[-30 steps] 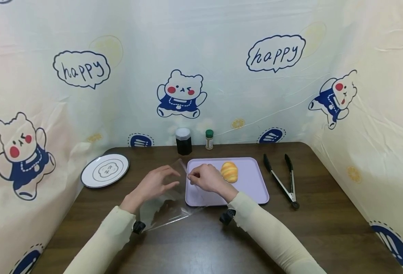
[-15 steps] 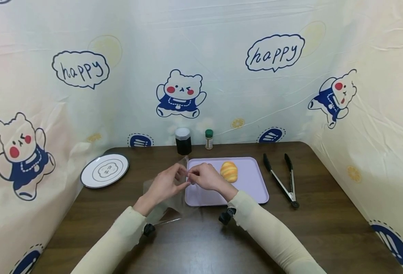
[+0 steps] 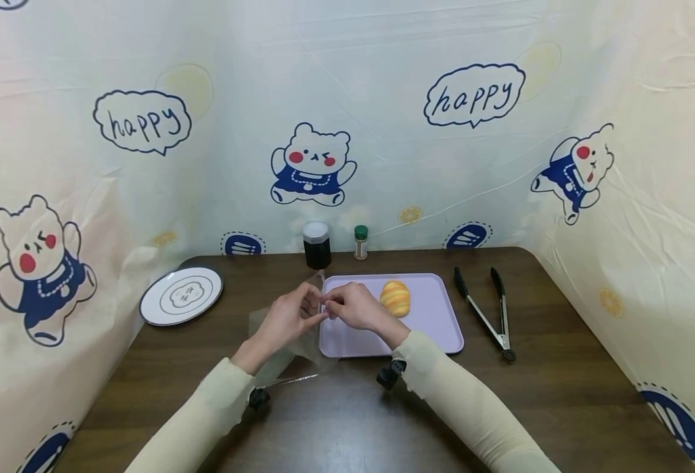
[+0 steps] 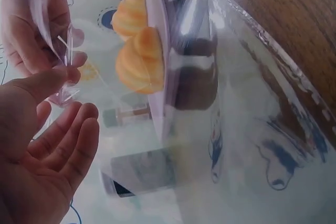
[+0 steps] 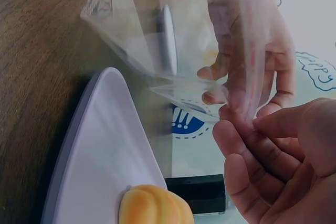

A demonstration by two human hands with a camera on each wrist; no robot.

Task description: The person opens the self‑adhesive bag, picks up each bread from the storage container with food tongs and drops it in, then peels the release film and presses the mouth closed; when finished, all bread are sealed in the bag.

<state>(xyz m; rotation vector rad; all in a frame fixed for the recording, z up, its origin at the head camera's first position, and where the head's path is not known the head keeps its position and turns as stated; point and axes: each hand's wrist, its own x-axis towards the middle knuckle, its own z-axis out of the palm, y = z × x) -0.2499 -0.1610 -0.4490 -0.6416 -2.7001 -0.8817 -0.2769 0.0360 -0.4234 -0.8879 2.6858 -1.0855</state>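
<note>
I pinch the clear bag [image 4: 249,95] in my right hand [image 3: 356,307]; left hand [image 3: 286,316] touching it, grip unclear; bread [image 3: 395,299] right of my fingers!

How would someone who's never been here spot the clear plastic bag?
Find the brown table, then the lilac tray on it. By the tray's left end hangs the clear plastic bag, its edge pinched by the person's right hand. Unlike the tray or the white plate farther left, it is see-through, the brown table showing through it.
</note>
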